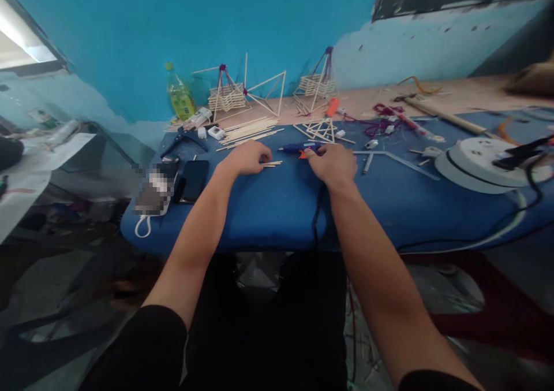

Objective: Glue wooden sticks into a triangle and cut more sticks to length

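My left hand (247, 157) is closed on a few short thin wooden sticks (273, 164), whose ends poke out past the fingertips towards the right. My right hand (335, 164) is wrapped around a blue hot glue gun (295, 147) with an orange trigger; its nozzle points left, above the sticks. A dark cord (319, 212) runs from below the right hand to the table's near edge. Behind the left hand lies a pile of loose sticks (246, 131). Beyond the glue gun lies a flat frame of joined sticks (321, 130).
Stick models (227, 96) with purple tops stand along the blue wall beside a yellow-green bottle (180, 95). A phone (194, 180) lies left on the blue table (268, 223). Clear glue sticks (407, 164), a hammer (445, 114) and a white cable reel (474, 163) are right.
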### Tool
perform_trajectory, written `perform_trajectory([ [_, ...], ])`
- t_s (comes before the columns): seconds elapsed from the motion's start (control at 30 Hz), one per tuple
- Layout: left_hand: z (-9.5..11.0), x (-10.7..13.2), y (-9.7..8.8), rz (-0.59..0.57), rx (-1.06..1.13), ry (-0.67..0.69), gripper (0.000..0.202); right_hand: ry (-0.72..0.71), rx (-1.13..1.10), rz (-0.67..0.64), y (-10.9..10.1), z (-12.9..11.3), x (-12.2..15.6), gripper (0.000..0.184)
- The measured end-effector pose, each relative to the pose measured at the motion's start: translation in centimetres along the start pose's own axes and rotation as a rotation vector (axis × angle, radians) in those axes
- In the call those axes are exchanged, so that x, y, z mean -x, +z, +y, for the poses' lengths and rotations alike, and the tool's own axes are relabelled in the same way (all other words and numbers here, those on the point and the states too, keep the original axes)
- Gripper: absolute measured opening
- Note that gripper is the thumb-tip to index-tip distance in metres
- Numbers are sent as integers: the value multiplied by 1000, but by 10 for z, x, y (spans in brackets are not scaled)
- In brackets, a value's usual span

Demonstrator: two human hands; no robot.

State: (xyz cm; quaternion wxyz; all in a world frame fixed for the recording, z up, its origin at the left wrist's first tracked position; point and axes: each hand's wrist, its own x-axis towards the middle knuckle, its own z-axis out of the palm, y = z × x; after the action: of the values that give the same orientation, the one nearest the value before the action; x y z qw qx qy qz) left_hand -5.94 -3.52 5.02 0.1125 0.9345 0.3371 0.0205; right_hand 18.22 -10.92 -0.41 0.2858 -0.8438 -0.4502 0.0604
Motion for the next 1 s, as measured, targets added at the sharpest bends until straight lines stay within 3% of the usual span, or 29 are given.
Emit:
perform_trajectory([
  [0.07,1,-1,1,16,13,-19,43,-9,34,33,-4,1,6,43],
  [0.13,2,-2,2,85,31,-70,39,-126,2,110,-8,-3,16,37],
  [0.2,4,-3,2,185,40,-146,35,-369,-99,160,-10,-14,36,29],
  [0.27,7,-4,1,251,20,-238,32,-693,-234,117,-3,-35,66,27],
  [0.37,7,-4,0,303,-24,-370,32,-1010,-355,40,22,-72,123,41],
  [0.47,3,-1,-2,378,-23,-440,35,-1016,-317,113,53,-97,167,48],
  [0.53,0,1,-3,407,-27,-478,35,-1064,-311,111,64,-102,181,49],
  [0.6,-2,3,-4,420,-36,-510,34,-1127,-301,72,61,-97,183,47],
  [0.7,-4,2,-7,412,-21,-504,32,-1216,-208,-84,40,-79,172,36],
  [0.8,-8,1,-9,343,39,-407,26,-1133,-40,-193,10,-57,149,41],
  [0.9,-13,-1,-8,177,88,-261,33,-852,4,-80,-15,-33,113,32],
  [1.0,-12,-2,-5,31,83,-203,46,-486,67,91,-30,-11,68,28],
])
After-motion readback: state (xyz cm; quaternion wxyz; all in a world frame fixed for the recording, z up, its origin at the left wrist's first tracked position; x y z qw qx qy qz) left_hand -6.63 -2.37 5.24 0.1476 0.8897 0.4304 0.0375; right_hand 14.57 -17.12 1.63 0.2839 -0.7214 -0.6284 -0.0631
